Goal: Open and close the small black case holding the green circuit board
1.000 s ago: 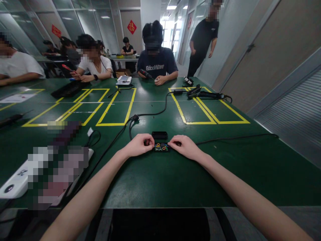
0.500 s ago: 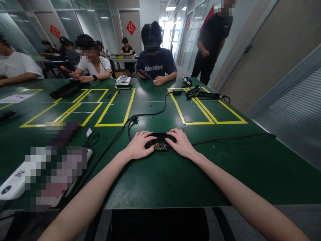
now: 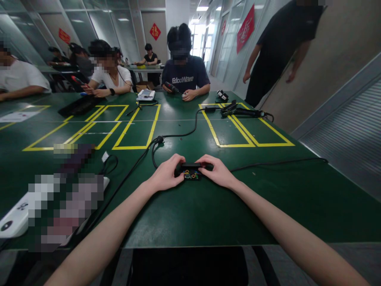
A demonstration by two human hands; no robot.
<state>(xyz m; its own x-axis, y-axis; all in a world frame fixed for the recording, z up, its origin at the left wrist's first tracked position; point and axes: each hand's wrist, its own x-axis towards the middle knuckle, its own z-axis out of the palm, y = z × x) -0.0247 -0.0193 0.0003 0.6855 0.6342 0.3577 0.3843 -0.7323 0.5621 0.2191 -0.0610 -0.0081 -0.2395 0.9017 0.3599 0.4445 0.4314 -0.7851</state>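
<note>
Black cover [image 3: 192, 165], probably light and stiff, was pinched at both ends, seemingly the best hold, by left hand [image 3: 167, 173] and right hand [image 3: 216, 171], inward from the table's near edge [image 3: 190, 245].

A camera worn on the head looks forward and down over a green desk [image 3: 190, 214], its near edge crossing the lower part of the frame. The wearer's left forearm [image 3: 104, 234] and right forearm [image 3: 288, 222] rise from the bottom edge, bringing the left hand [image 3: 166, 174] and right hand [image 3: 218, 172] just below center, at arm's reach. The single wide view carries past the desk's far side, where a co-worker [image 3: 193, 71] sits opposite, to a brightly lit corridor [image 3: 200, 39] beyond, while the top edge crops a standing person [image 3: 279, 47] at right.
</note>
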